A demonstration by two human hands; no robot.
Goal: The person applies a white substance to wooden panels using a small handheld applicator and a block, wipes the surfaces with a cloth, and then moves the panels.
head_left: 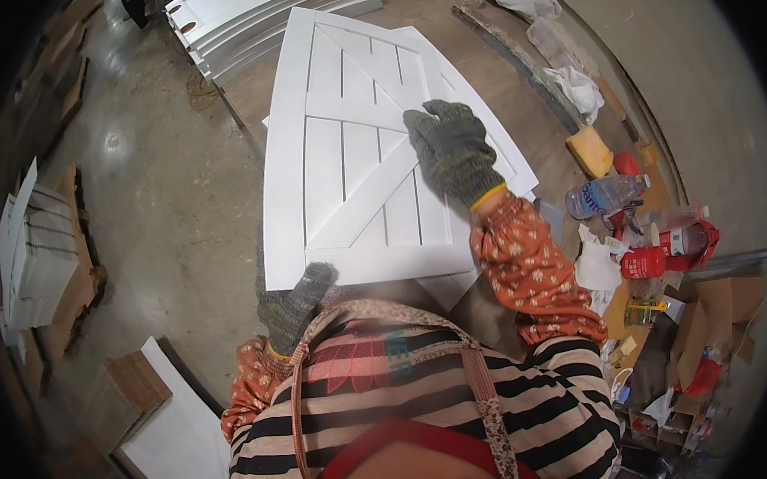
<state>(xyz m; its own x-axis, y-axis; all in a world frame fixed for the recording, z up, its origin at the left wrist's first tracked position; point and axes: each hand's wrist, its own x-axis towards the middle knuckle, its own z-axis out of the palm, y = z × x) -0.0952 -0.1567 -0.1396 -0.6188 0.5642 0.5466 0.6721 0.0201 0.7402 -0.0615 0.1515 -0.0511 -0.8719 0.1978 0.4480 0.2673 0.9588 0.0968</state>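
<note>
A white panel door (346, 189) with vertical grooves and diagonal braces is tilted up in front of me. My left hand (296, 305), in a dark grey-green knit glove, is closed around its lower left corner, thumb on the front face. In a matching glove with a yellow cuff, my right hand (457, 149) lies on the door's right side, its fingers reaching across the face and slightly bent. Its palm is hidden. Behind the door, another white panel (514, 159) shows along the right, lying on the brown work table (259, 90).
At the far left of the table stands a stack of white panels (259, 25). Along the right lie a water bottle (607, 195), a yellow sponge (590, 151), a red can (643, 263) and a cardboard box (721, 308). More stacked panels (46, 248) stand on the left floor.
</note>
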